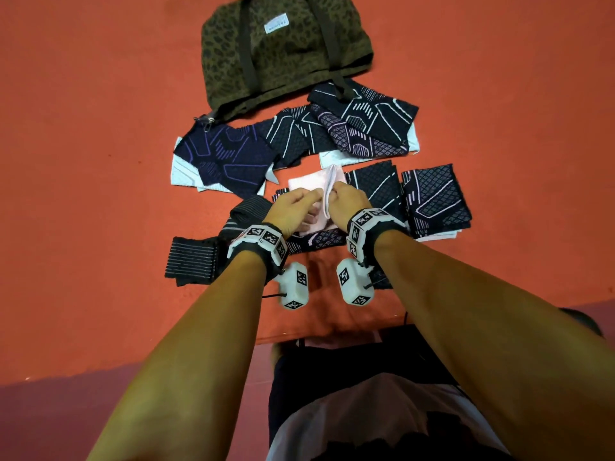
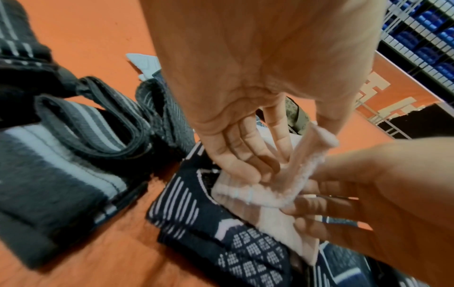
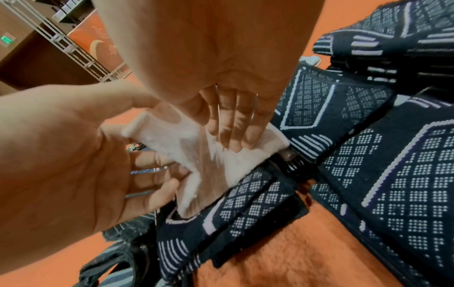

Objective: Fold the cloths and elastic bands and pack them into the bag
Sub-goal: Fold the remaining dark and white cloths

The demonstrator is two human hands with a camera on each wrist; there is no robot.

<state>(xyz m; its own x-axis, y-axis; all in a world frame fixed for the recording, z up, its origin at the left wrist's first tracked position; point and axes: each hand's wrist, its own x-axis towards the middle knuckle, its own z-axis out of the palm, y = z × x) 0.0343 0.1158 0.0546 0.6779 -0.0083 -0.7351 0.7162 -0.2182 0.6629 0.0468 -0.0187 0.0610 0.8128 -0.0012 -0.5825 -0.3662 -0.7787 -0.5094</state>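
Note:
A cloth lies pale pink side up [image 1: 304, 183] at the table's middle, on top of a dark patterned cloth [image 1: 321, 240]. One edge of it stands up in a fold between my hands. My left hand [image 1: 301, 202] pinches that fold between thumb and fingers [image 2: 248, 155]. My right hand [image 1: 344, 199] grips the same pale cloth [image 3: 196, 155] from the right, fingers [image 3: 233, 126] on it and thumb behind. Grey striped elastic bands [image 1: 193, 261] lie just left of my left wrist. The olive leopard-print bag [image 1: 283, 51] lies at the far side.
Several unfolded dark patterned cloths [image 1: 229, 158] overlap between the bag and my hands. Two folded ones [image 1: 436, 201] sit right of my right hand. Bare orange tabletop [image 1: 83, 194] spreads to both sides, and its near edge runs by my lap.

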